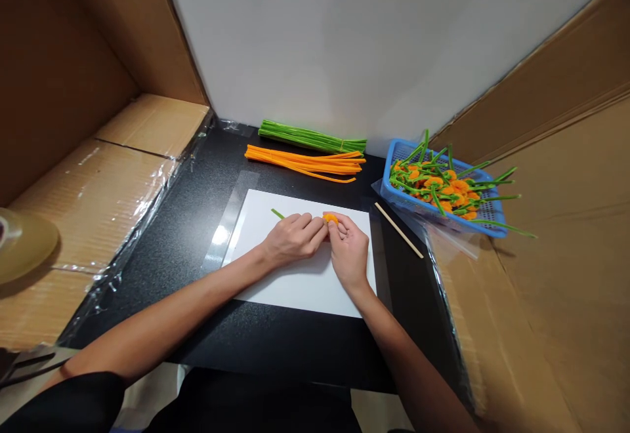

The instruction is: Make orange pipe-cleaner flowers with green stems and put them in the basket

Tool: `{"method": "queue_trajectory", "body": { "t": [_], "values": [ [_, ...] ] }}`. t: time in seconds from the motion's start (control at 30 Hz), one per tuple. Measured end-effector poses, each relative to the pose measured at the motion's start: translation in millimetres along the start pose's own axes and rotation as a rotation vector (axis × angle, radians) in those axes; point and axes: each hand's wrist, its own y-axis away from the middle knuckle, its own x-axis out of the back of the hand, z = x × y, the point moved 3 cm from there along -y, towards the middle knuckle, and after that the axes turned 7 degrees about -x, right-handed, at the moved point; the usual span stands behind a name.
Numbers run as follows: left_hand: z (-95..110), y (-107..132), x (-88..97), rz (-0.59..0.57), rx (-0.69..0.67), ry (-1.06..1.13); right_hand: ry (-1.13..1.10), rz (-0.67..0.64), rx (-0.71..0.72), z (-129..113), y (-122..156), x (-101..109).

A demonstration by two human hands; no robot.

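Over a white sheet of paper [295,288], both hands meet around a small pipe-cleaner flower with a curled orange head [331,218]. My right hand [350,249] pinches the orange head between thumb and fingers. My left hand [295,236] is closed just beside it, its fingertips against the flower. A green pipe-cleaner stem [277,213] pokes out beyond the left knuckles; its middle is hidden by that hand, so where it joins the orange part does not show.
Behind the paper lie a green pipe-cleaner bundle [310,134] and an orange pipe-cleaner bundle [305,163]. A thin wooden stick [398,230] rests right of the sheet. A blue basket [387,174] holds several orange-and-green flowers, stems jutting over its rim. Cardboard walls flank the black table [295,338].
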Motion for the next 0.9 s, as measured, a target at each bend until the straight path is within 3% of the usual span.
{"method": "queue_trajectory", "body": {
  "t": [0.2,0.37,0.47,0.57,0.73,0.9],
  "values": [
    [-4.7,5.0,-1.0,-0.001,-0.028,0.135,-0.104,-0.279,-0.089,-0.7,-9.0,5.8],
    [-2.3,-0.4,6.4,0.064,-0.077,0.088,-0.002,-0.181,-0.022,-7.2,-7.1,3.4],
    [-0.9,-2.8,8.0,0.063,-0.088,0.090,-0.043,-0.172,-0.063,-7.1,-5.7,0.6],
    [-2.8,0.1,4.7,0.030,-0.065,0.112,-0.140,-0.217,-0.153,-4.0,-6.8,1.4],
    [-10.3,8.3,-2.3,-0.019,0.077,0.229,-0.249,-0.417,-0.309,-2.6,-9.3,6.3],
    [-12.2,10.9,-4.2,-0.037,0.205,0.363,-0.260,-0.407,-0.304,-5.9,-10.6,10.0]
  ]
}}
